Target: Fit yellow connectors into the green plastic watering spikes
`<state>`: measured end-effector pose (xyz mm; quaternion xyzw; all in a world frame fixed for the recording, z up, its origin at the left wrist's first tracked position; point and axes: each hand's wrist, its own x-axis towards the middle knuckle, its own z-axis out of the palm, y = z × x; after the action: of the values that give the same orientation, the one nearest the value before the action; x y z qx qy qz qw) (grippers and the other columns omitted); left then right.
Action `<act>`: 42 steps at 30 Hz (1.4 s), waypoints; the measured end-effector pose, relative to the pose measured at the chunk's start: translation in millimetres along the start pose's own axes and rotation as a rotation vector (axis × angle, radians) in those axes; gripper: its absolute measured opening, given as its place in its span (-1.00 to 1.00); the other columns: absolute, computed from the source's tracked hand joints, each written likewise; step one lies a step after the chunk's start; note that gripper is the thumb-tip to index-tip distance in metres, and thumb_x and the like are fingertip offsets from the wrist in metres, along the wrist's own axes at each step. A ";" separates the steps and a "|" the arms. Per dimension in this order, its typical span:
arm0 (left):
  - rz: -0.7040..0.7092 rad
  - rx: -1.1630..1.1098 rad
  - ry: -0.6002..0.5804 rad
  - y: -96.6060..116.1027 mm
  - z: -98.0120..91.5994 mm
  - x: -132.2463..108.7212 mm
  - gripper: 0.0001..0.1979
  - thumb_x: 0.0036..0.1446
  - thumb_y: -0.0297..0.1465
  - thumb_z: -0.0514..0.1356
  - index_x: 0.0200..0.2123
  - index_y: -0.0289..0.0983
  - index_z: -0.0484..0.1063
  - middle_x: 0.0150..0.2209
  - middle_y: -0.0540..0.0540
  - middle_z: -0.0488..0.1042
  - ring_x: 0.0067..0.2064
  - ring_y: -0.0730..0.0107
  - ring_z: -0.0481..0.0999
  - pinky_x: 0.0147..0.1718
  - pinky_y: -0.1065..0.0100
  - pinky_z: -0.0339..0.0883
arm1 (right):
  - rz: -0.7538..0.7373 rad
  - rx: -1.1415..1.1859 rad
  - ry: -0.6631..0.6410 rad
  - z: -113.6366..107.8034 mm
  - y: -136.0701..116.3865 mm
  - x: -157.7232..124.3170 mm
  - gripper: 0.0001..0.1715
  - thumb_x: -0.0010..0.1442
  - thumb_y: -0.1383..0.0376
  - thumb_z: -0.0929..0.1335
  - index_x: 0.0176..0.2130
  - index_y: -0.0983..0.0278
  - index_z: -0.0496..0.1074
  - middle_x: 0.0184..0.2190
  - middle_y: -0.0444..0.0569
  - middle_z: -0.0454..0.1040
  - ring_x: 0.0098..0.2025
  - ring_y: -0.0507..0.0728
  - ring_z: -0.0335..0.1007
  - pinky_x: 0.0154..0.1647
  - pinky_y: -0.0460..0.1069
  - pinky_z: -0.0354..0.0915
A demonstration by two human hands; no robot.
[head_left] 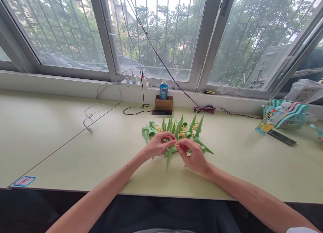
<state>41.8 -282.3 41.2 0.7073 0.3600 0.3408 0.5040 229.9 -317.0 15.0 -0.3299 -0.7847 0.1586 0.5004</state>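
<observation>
In the head view my left hand (pixel 161 145) is closed, its fingertips pinched on a green plastic watering spike (pixel 169 158) whose point slants down toward me. My right hand (pixel 193 156) is closed just to the right, thumb and forefinger pressed together at the spike's upper end. A bit of yellow shows at those fingertips, seemingly a small yellow plastic piece (pixel 178 145). Behind both hands lies a cluster of similar green spikes (pixel 199 126), some upright and some on their sides. Small yellow parts (pixel 182 134) are scattered among them.
A blue-labelled bottle (pixel 164 89) stands by a small cardboard box (pixel 164 102) at the windowsill. Cables (pixel 207 108) lie along the table's back. To the right are a dark phone (pixel 282 137), a snack-like pouch (pixel 270 120) and turquoise hangers (pixel 294 115). A white cable (pixel 87 125) lies left.
</observation>
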 end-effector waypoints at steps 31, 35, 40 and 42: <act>0.059 0.088 0.024 2.6 4.3 -1.8 -0.65 0.14 -0.10 0.20 -0.29 -0.32 0.43 -0.43 0.01 0.39 -0.69 0.72 0.14 -0.77 0.54 -0.01 | 0.109 -0.002 -0.044 -0.2 1.7 -0.9 -0.86 0.30 0.25 0.26 -0.23 0.22 0.38 -0.62 -0.22 0.23 -0.64 -0.03 0.07 -0.61 -0.12 0.08; 0.075 0.083 0.031 1.2 3.9 -1.4 -0.66 0.14 -0.11 0.20 -0.29 -0.31 0.42 -0.46 0.04 0.36 -0.69 0.71 0.15 -0.78 0.54 -0.02 | 0.128 0.024 -0.033 0.4 1.1 -1.1 -0.86 0.30 0.23 0.26 -0.22 0.22 0.37 -0.61 -0.22 0.25 -0.65 -0.03 0.11 -0.61 -0.12 0.11; 0.089 0.070 0.061 1.8 3.3 -1.2 -0.67 0.14 -0.12 0.22 -0.30 -0.29 0.42 -0.52 0.08 0.29 -0.70 0.69 0.17 -0.78 0.55 0.01 | 0.176 0.067 -0.054 -0.7 -3.2 0.5 -0.84 0.32 0.22 0.24 -0.20 0.24 0.35 -0.65 -0.24 0.26 -0.66 -0.02 0.18 -0.60 -0.11 0.18; 0.094 0.058 0.062 2.0 3.1 -0.9 -0.68 0.14 -0.12 0.22 -0.30 -0.29 0.41 -0.54 0.10 0.27 -0.70 0.69 0.17 -0.78 0.56 0.01 | 0.177 0.059 -0.061 -1.1 -4.1 0.7 -0.83 0.33 0.21 0.24 -0.21 0.24 0.34 -0.65 -0.24 0.26 -0.65 -0.01 0.20 -0.60 -0.11 0.18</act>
<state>44.3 -285.0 42.2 0.7270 0.3513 0.3752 0.4553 229.2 -319.6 18.4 -0.3779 -0.7623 0.2354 0.4698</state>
